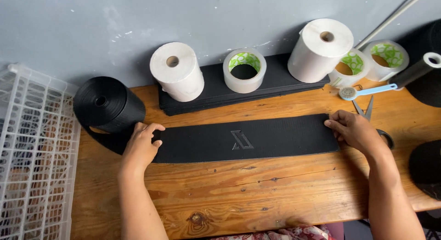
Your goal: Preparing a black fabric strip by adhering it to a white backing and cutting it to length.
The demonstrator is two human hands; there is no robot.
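While both palms press flat, a black strip (243,139) with an embossed angular mark at its middle lies stretched across the wooden table (257,194), centre of the head view. Left hand (141,146) at 9 o'clock of the strip, fingers spread and laid on its end, gripping nothing, just pinning it down. Right hand (353,129) at 3 o'clock, fingers extended over the other end, also flat, not closed on anything. Black roll (108,104) at 10 o'clock, touching the left hand's side; the strip runs from it. White paper roll (177,71) and tape roll (244,70) at 12 o'clock on a black slab (271,81). Bigger white roll (320,49) at 1 o'clock. Scissors (367,109) just beside the right hand, 2 o'clock. White plastic crate (32,152) far 9 o'clock
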